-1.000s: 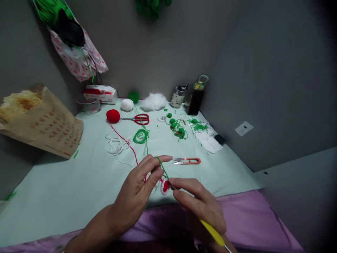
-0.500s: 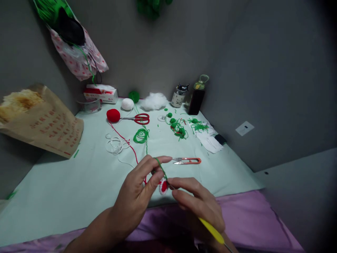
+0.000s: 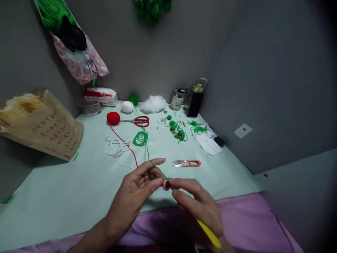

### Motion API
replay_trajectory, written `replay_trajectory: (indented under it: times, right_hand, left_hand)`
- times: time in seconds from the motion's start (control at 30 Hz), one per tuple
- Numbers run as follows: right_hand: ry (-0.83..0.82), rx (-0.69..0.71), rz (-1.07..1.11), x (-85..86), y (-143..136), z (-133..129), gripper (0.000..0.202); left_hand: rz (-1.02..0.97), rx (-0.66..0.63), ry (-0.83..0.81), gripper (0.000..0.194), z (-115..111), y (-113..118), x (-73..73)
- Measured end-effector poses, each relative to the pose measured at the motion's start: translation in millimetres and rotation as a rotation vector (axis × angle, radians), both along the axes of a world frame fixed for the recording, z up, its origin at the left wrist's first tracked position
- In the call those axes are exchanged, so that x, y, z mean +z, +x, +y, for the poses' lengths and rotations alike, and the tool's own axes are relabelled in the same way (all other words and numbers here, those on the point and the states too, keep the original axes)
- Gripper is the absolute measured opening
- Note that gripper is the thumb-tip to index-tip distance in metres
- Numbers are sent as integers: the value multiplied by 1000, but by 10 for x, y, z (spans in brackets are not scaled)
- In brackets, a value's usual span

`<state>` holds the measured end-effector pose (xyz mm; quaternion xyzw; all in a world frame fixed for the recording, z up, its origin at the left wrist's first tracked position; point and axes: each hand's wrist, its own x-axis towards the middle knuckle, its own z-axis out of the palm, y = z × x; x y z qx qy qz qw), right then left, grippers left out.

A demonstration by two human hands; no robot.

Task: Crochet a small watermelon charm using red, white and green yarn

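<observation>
Between thumb and fingers my left hand (image 3: 137, 191) pinches a small red and white crochet piece (image 3: 166, 184) near the table's front edge. Green yarn (image 3: 158, 168) runs over the left index finger, which is stretched out, down to the top of the piece. My right hand (image 3: 198, 200) is closed around a crochet hook with a yellow handle (image 3: 209, 232). The hook's thin metal tip meets the piece at its right side; the exact stitch is too small to make out. Orange thread snips (image 3: 186, 163) lie just beyond the hands.
Behind the hands lie a red yarn ball (image 3: 113, 118), a white yarn ball (image 3: 127, 106), red-handled scissors (image 3: 141, 121) and white stuffing (image 3: 154, 104). Green crocheted bits (image 3: 179, 133) sit right of centre. A paper bag (image 3: 52, 130) stands left, a dark bottle (image 3: 195, 102) back right.
My left index finger has lowered and shifted left, and the crochet piece has turned, showing less of its red face. The green yarn now stretches in a longer slanted line.
</observation>
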<state>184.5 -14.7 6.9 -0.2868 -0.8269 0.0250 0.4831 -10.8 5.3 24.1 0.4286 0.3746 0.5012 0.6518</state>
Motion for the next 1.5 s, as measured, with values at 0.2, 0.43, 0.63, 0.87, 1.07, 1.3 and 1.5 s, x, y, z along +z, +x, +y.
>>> replay_trajectory:
  times: [0.2, 0.43, 0.63, 0.87, 1.07, 1.3, 1.5]
  right_hand:
    - [-103, -18, 71, -33, -34, -29, 36]
    - [50, -76, 46, -86, -104, -22, 41]
    - [189, -191, -7, -184, -140, 36, 35]
    - [-306, 1, 286, -99, -61, 39, 28]
    - [-516, 114, 682, -73, -157, 65, 20]
    - [-528, 49, 675, -85, -133, 53, 20]
    - [-610, 137, 811, -51, -154, 96, 18]
  left_hand:
    - [22, 60, 53, 33, -48, 47, -57]
    - [49, 73, -10, 33, -97, 57, -44]
    - [-104, 38, -103, 49, -86, 131, -54]
    - [-253, -114, -329, 48, -23, 29, -34]
    - [-71, -98, -126, 43, -36, -16, -64]
    - [70, -46, -74, 42, -2, -53, -32]
    - [101, -77, -43, 39, -39, -44, -49]
